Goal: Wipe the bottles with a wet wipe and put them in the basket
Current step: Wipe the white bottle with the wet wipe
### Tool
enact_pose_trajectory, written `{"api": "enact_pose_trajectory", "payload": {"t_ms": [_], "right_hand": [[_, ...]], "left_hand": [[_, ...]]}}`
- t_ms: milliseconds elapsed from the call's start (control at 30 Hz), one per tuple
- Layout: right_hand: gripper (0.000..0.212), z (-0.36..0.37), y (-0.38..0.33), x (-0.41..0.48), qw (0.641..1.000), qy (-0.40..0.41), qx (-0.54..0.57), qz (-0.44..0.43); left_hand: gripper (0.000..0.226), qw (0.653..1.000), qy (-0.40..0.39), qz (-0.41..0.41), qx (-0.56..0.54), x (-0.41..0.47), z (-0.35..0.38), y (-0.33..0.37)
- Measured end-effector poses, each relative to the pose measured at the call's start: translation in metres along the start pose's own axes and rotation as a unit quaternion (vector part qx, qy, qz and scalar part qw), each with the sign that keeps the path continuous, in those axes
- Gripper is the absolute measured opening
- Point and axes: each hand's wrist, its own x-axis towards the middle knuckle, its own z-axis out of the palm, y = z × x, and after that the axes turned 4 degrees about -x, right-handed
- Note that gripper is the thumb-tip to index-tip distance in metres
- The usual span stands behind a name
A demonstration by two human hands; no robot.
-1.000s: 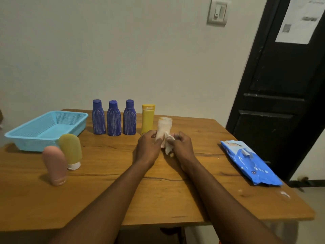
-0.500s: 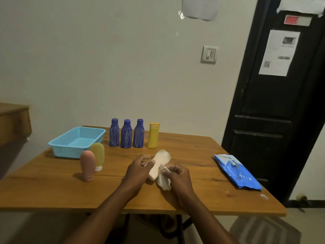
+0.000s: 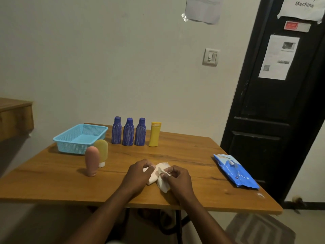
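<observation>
Your table (image 3: 70, 182): wood, grained, low sheen. Your basket (image 3: 58, 139): perforated plastic, matt. The wipe (image 3: 162, 184) you pinch: soft, crumpled cloth. The pale bottle (image 3: 151, 178): smooth plastic. The pink tube (image 3: 91, 161): smooth, matt. The middle blue bottle (image 3: 128, 133): plastic, streaked white, slight gloss. The wipes pack (image 3: 235, 171): glossy, creased film.

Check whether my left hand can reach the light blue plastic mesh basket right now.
Probably, though the left hand grips a pale plastic bottle, and an upright pink tube and yellow tube stand before the blue basket.
</observation>
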Motion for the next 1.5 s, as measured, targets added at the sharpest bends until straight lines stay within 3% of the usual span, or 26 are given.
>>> {"api": "enact_pose_trajectory", "payload": {"t_ms": [167,300,400,533,633,700,833,933,1033,1100,1200,1300,1367,1500], "right_hand": [[0.004,-0.002,0.002,0.001,1.000,0.013,0.017,0.006],[0.009,-0.014,0.000,0.002,0.995,0.085,0.058,0.005],[0.016,-0.023,-0.003,0.009,0.991,0.119,0.055,-0.011],[0.026,-0.019,-0.009,0.025,0.992,0.070,-0.075,-0.066],[0.019,-0.005,-0.011,0.030,0.967,0.020,-0.226,-0.118],[0.012,0.007,-0.013,0.024,0.953,0.001,-0.264,-0.147],[0.026,0.022,-0.016,0.011,0.923,-0.069,-0.306,-0.222],[0.034,0.014,-0.014,0.012,0.920,-0.080,-0.313,-0.221],[0.033,0.001,-0.009,0.020,0.932,-0.037,-0.312,-0.182],[0.030,-0.004,-0.010,0.027,0.938,-0.003,-0.308,-0.160],[0.028,0.002,-0.013,0.029,0.933,-0.006,-0.318,-0.170],[0.027,0.009,-0.015,0.023,0.928,-0.074,-0.295,-0.215],[0.027,0.008,-0.013,0.020,0.936,-0.093,-0.252,-0.226],[0.029,-0.008,-0.019,0.014,0.970,0.056,-0.121,-0.201]], "left_hand": [[0.028,1.000,-0.014,-0.001,0.011,0.000,-0.002,0.000],[0.071,0.998,-0.035,-0.021,0.051,-0.001,-0.006,0.001],[0.090,0.992,-0.068,-0.011,0.104,-0.005,-0.008,0.000],[0.085,0.989,-0.055,-0.001,0.135,-0.007,-0.005,0.004],[0.076,0.994,-0.033,-0.003,0.105,-0.009,-0.002,0.009],[0.073,0.996,-0.024,-0.007,0.088,-0.012,-0.002,0.010],[0.032,0.997,-0.025,-0.002,0.079,-0.014,-0.004,0.014],[0.034,0.997,-0.032,0.004,0.077,-0.014,-0.004,0.015],[0.071,0.993,-0.027,0.004,0.111,-0.014,-0.005,0.014],[0.081,0.992,-0.025,0.002,0.122,-0.013,-0.004,0.013],[0.080,0.993,-0.025,-0.003,0.111,-0.014,-0.004,0.012],[0.062,0.997,-0.018,0.002,0.075,-0.015,-0.004,0.013],[0.062,0.999,-0.005,-0.002,0.050,-0.015,-0.005,0.013],[0.078,0.998,0.021,-0.002,-0.059,-0.016,-0.008,0.010]]}}
